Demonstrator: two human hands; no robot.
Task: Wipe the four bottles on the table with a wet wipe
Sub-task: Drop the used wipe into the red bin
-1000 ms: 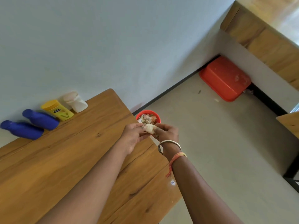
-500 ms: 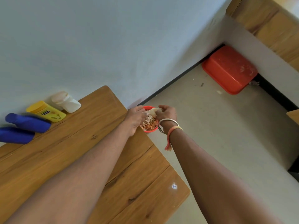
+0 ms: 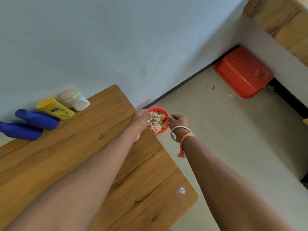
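Note:
Four bottles stand in a row against the wall at the table's far left: two blue bottles (image 3: 38,119) (image 3: 20,130), a yellow bottle (image 3: 56,109) and a white bottle (image 3: 76,100). Both my hands are far from them, past the table's right edge, over a small red bin (image 3: 160,132) full of crumpled wipes (image 3: 156,124). My left hand (image 3: 140,122) reaches in from the left, its fingertips on the crumpled wipes. Beside the bin's right rim, my right hand (image 3: 179,121) has loosely curled fingers and holds nothing I can see.
The wooden table (image 3: 66,147) runs along a pale wall. A red plastic tub (image 3: 241,72) lies upturned on the floor in the far corner. Wooden furniture (image 3: 283,22) fills the top right. Pale floor lies to the right of the table.
Both hands carried a crumpled wipe from above the table's edge out to the red bin. The wipe has left my fingers and my right hand has drawn aside to the rim.

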